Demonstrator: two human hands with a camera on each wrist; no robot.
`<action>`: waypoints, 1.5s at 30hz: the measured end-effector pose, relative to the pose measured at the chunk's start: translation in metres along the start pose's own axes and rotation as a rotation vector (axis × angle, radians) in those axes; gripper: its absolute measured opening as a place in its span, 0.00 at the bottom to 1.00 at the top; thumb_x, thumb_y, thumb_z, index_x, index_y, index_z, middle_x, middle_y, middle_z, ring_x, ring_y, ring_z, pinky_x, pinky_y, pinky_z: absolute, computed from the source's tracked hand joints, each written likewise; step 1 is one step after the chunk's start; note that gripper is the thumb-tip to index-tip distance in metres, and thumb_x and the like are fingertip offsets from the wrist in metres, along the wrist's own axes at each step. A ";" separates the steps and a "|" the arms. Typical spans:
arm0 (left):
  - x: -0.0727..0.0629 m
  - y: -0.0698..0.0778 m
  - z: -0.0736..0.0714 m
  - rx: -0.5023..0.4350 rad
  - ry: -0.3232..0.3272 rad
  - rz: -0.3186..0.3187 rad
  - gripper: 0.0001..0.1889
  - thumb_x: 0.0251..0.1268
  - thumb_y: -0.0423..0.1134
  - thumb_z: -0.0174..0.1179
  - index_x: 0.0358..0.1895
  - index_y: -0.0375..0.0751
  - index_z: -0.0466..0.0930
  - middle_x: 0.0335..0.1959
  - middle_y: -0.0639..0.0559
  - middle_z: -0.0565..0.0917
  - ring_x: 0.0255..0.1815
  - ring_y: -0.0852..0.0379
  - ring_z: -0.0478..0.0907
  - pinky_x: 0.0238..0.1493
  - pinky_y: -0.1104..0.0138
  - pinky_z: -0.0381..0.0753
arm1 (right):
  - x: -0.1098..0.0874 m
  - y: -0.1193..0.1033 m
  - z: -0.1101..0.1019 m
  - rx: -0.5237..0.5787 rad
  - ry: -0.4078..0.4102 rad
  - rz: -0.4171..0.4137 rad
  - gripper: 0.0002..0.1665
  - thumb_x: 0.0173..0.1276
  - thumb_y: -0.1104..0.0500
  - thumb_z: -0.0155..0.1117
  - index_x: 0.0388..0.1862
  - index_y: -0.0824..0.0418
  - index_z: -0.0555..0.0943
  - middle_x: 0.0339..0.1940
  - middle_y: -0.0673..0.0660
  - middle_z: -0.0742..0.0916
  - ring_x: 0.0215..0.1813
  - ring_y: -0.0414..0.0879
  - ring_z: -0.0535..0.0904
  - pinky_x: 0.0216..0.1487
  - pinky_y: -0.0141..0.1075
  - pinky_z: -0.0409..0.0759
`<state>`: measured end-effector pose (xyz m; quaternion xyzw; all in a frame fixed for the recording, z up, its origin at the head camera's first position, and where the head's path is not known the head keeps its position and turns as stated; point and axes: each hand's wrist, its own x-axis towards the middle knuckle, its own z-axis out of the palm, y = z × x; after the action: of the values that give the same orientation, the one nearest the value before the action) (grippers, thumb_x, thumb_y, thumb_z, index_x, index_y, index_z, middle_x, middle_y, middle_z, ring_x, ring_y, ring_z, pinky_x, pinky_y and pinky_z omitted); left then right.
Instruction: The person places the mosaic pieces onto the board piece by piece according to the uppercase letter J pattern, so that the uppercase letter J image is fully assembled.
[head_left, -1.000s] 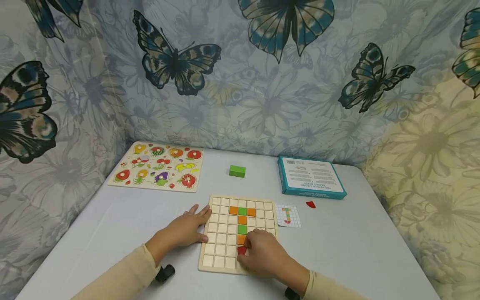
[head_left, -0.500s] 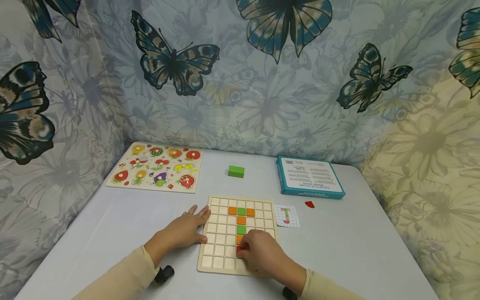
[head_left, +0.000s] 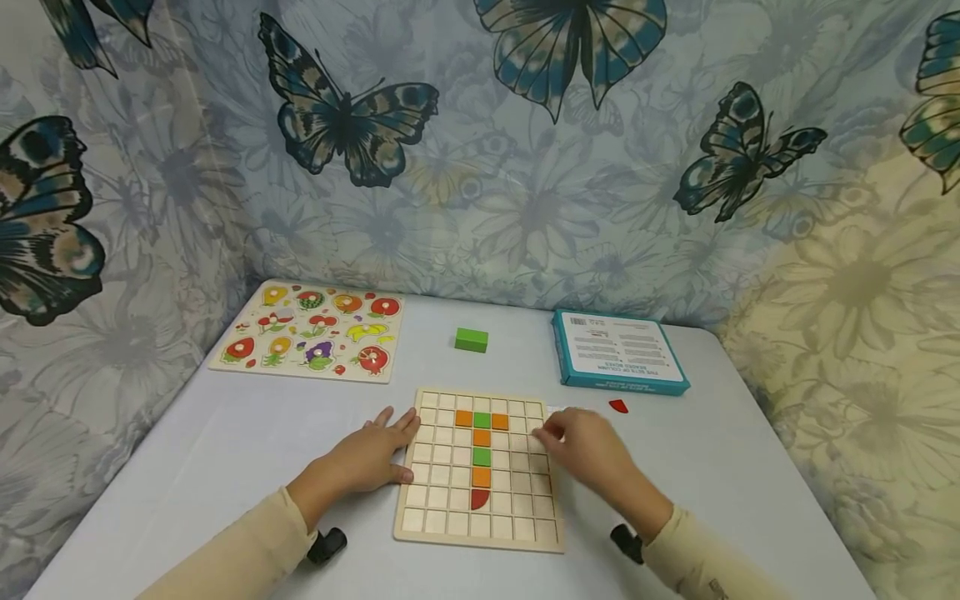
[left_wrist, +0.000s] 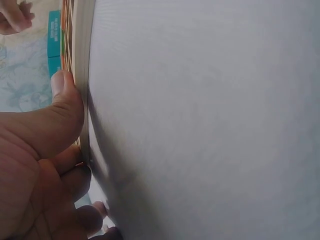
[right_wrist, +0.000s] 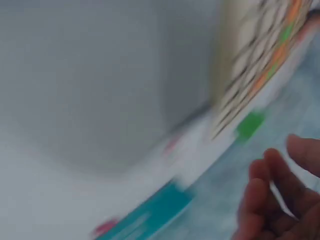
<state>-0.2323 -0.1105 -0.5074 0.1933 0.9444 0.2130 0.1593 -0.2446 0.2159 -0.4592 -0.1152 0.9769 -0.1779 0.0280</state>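
Note:
A wooden grid board (head_left: 438, 497) lies on the white table. Orange and green square tiles form a T on it, with a red quarter-round tile (head_left: 479, 499) below the lowest orange tile (head_left: 481, 477). My left hand (head_left: 366, 460) rests at the board's left edge with fingers spread; in the left wrist view its thumb (left_wrist: 67, 107) touches the rim. Over the board's right edge is my right hand (head_left: 596, 454), fingers loosely bent and holding nothing. It mostly hides the pattern card. Another red tile (head_left: 618, 407) lies on the table beyond that hand.
At the back left lies a fruit puzzle board (head_left: 307, 333). A green block (head_left: 471, 340) stands behind the grid board, and a teal box (head_left: 622, 352) lies at the back right. Butterfly-patterned cloth (head_left: 480, 225) hangs behind the table.
My right hand has let go of the red tile on the board and moved right and away from me, over the card. My left hand stays at the board's edge.

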 end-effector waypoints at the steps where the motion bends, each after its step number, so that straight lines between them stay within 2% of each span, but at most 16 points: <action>1: 0.000 0.000 0.000 -0.001 0.001 -0.001 0.44 0.56 0.48 0.70 0.75 0.40 0.61 0.77 0.51 0.57 0.77 0.37 0.45 0.70 0.44 0.54 | 0.007 0.017 -0.007 -0.020 0.009 0.051 0.12 0.67 0.51 0.68 0.34 0.58 0.86 0.27 0.48 0.82 0.30 0.43 0.74 0.29 0.37 0.76; 3: 0.000 0.001 0.000 -0.007 0.002 -0.001 0.44 0.56 0.48 0.70 0.75 0.40 0.61 0.77 0.50 0.57 0.77 0.37 0.45 0.70 0.44 0.54 | 0.019 0.052 -0.018 -0.062 0.011 0.136 0.14 0.68 0.56 0.66 0.42 0.66 0.85 0.33 0.57 0.85 0.32 0.49 0.76 0.32 0.41 0.78; 6: -0.001 0.002 0.001 -0.014 -0.005 0.008 0.44 0.56 0.48 0.70 0.75 0.40 0.61 0.77 0.50 0.57 0.77 0.37 0.45 0.70 0.44 0.54 | 0.028 0.099 -0.027 -0.112 -0.033 0.240 0.21 0.67 0.61 0.63 0.56 0.73 0.79 0.47 0.70 0.84 0.42 0.59 0.79 0.43 0.52 0.79; 8: 0.000 0.003 0.002 -0.012 -0.007 0.016 0.44 0.56 0.49 0.70 0.75 0.40 0.61 0.77 0.50 0.57 0.77 0.37 0.45 0.70 0.44 0.54 | 0.031 0.120 -0.030 -0.119 -0.065 0.250 0.23 0.66 0.64 0.63 0.59 0.73 0.77 0.51 0.73 0.82 0.48 0.65 0.78 0.47 0.57 0.78; 10: 0.000 0.003 0.003 -0.007 -0.006 0.020 0.44 0.56 0.50 0.70 0.75 0.41 0.61 0.77 0.50 0.57 0.77 0.37 0.45 0.70 0.44 0.55 | 0.033 0.134 -0.029 -0.115 -0.089 0.242 0.22 0.65 0.66 0.63 0.58 0.71 0.78 0.51 0.73 0.82 0.52 0.67 0.77 0.50 0.60 0.76; 14: 0.002 0.003 0.004 -0.002 -0.002 0.021 0.44 0.56 0.51 0.70 0.75 0.41 0.61 0.77 0.50 0.57 0.77 0.38 0.45 0.70 0.43 0.55 | 0.033 0.142 -0.026 -0.097 -0.086 0.231 0.15 0.65 0.67 0.65 0.50 0.70 0.83 0.45 0.68 0.84 0.46 0.61 0.78 0.50 0.57 0.77; 17: 0.003 0.001 0.004 0.007 -0.002 0.019 0.44 0.56 0.51 0.70 0.75 0.41 0.61 0.77 0.50 0.57 0.77 0.37 0.45 0.70 0.43 0.55 | 0.032 0.142 -0.025 -0.083 -0.068 0.232 0.15 0.64 0.66 0.66 0.49 0.71 0.83 0.41 0.65 0.84 0.42 0.57 0.77 0.48 0.55 0.78; 24: 0.002 0.001 0.003 0.017 0.001 0.008 0.44 0.56 0.51 0.69 0.75 0.42 0.61 0.77 0.50 0.57 0.77 0.38 0.45 0.70 0.44 0.55 | 0.030 0.144 -0.025 -0.045 -0.051 0.272 0.15 0.63 0.63 0.68 0.46 0.71 0.82 0.41 0.65 0.84 0.43 0.59 0.77 0.50 0.55 0.78; 28: 0.001 0.001 0.002 0.009 0.004 0.003 0.44 0.56 0.50 0.70 0.75 0.42 0.61 0.77 0.51 0.57 0.77 0.38 0.45 0.70 0.44 0.55 | 0.030 0.144 -0.026 -0.034 -0.062 0.281 0.16 0.62 0.59 0.69 0.45 0.70 0.82 0.40 0.63 0.84 0.40 0.56 0.77 0.45 0.53 0.79; 31: 0.001 0.002 0.001 0.006 0.007 0.000 0.44 0.55 0.50 0.70 0.75 0.42 0.61 0.77 0.51 0.57 0.77 0.38 0.45 0.70 0.44 0.55 | 0.030 0.130 -0.026 -0.001 -0.063 0.273 0.18 0.61 0.55 0.70 0.44 0.68 0.84 0.41 0.62 0.84 0.39 0.54 0.76 0.40 0.48 0.80; 34: 0.001 0.002 -0.001 0.007 0.006 -0.003 0.44 0.55 0.50 0.70 0.75 0.42 0.61 0.77 0.51 0.57 0.77 0.38 0.45 0.71 0.44 0.54 | 0.029 0.094 -0.018 0.011 -0.057 0.207 0.17 0.59 0.51 0.72 0.41 0.62 0.85 0.40 0.58 0.84 0.37 0.50 0.76 0.35 0.43 0.79; 36: 0.000 0.002 -0.001 0.004 0.006 -0.004 0.44 0.55 0.50 0.70 0.75 0.42 0.61 0.77 0.51 0.58 0.77 0.38 0.45 0.71 0.44 0.54 | 0.026 0.061 -0.008 -0.009 -0.051 0.111 0.15 0.58 0.50 0.73 0.38 0.58 0.86 0.38 0.53 0.83 0.36 0.46 0.75 0.34 0.40 0.78; 40: -0.001 0.002 -0.003 -0.004 0.007 -0.005 0.44 0.55 0.50 0.70 0.75 0.41 0.61 0.77 0.51 0.57 0.77 0.38 0.45 0.71 0.44 0.54 | 0.011 -0.004 0.016 -0.075 -0.043 -0.166 0.11 0.55 0.48 0.74 0.33 0.52 0.86 0.32 0.44 0.81 0.32 0.39 0.74 0.32 0.34 0.76; 43: -0.001 0.003 -0.003 -0.014 0.002 -0.008 0.44 0.55 0.49 0.70 0.75 0.41 0.61 0.77 0.50 0.57 0.77 0.38 0.45 0.70 0.44 0.54 | -0.002 -0.038 0.030 -0.104 -0.065 -0.352 0.10 0.55 0.48 0.74 0.31 0.51 0.85 0.29 0.40 0.79 0.30 0.35 0.72 0.30 0.30 0.74; 45: -0.002 0.003 -0.003 -0.017 -0.001 -0.010 0.44 0.55 0.49 0.71 0.75 0.41 0.62 0.77 0.50 0.57 0.77 0.38 0.45 0.70 0.44 0.54 | -0.007 -0.053 0.038 -0.122 -0.094 -0.428 0.10 0.56 0.47 0.74 0.30 0.50 0.85 0.26 0.39 0.78 0.29 0.34 0.70 0.27 0.29 0.72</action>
<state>-0.2306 -0.1096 -0.5026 0.1871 0.9434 0.2203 0.1624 -0.2230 0.1567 -0.4760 -0.3293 0.9368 -0.1150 0.0281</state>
